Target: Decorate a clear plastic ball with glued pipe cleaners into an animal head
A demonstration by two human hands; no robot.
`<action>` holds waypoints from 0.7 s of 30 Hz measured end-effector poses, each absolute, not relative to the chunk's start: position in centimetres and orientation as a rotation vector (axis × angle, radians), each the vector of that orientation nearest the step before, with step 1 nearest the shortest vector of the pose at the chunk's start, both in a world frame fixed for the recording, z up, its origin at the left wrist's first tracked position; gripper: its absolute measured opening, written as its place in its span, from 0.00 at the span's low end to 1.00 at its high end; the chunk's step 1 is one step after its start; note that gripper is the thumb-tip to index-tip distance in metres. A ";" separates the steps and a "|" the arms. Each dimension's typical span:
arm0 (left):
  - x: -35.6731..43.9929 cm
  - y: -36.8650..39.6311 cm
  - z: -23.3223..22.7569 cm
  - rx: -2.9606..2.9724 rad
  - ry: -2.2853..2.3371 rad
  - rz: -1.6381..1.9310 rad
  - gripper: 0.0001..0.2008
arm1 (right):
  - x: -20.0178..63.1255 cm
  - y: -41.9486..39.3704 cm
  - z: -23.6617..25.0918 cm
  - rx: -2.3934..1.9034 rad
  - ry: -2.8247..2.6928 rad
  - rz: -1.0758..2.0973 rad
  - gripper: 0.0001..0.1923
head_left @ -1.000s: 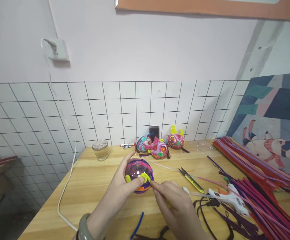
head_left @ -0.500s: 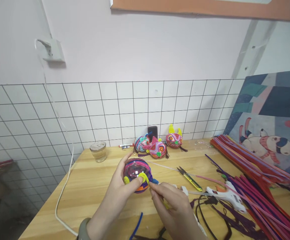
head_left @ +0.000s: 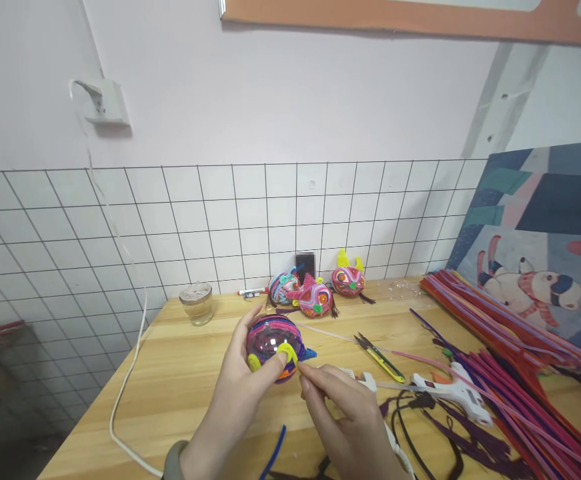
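Two hands meet over the near middle of the wooden bench (head_left: 180,373). The left hand (head_left: 235,407) is wrapped around a clear ball (head_left: 270,337) banded with pink, purple and orange pipe cleaners, its thumb pressed on a yellow coil (head_left: 287,352) at the ball's near right side; a second yellow coil (head_left: 253,362) sits at the ball's lower left. The right hand (head_left: 350,417) is pinched narrow, fingertips just beside the yellow coil and a blue tip poking out to the right of the ball; what it grips is too small to tell.

Right of the hands lie yellow-handled snips (head_left: 380,358) and a white glue gun (head_left: 453,393), with a heap of red, pink and purple pipe cleaners (head_left: 510,347) spreading along the right edge. A blue pipe cleaner (head_left: 273,453) lies near, between the wrists. Far back by the tiled wall stand three finished decorated balls (head_left: 315,299) and, to their left, a small glass jar (head_left: 196,303). A white cable (head_left: 129,380) hangs down the left edge.
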State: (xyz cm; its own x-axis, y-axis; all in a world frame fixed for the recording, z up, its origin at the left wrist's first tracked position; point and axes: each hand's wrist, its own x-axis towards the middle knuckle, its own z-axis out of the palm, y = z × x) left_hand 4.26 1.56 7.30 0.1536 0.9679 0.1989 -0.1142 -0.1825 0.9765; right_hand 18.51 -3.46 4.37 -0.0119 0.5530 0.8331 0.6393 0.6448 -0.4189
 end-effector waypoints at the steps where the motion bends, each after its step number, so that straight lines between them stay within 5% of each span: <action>1: 4.3 1.5 7.3 1.338 0.917 1.276 0.35 | 18.5 -3.5 4.4 -0.982 -1.675 -0.090 0.11; 21: 5.4 1.1 6.8 1.274 0.945 1.378 0.32 | 18.2 -3.2 3.8 -0.981 -1.626 -0.025 0.13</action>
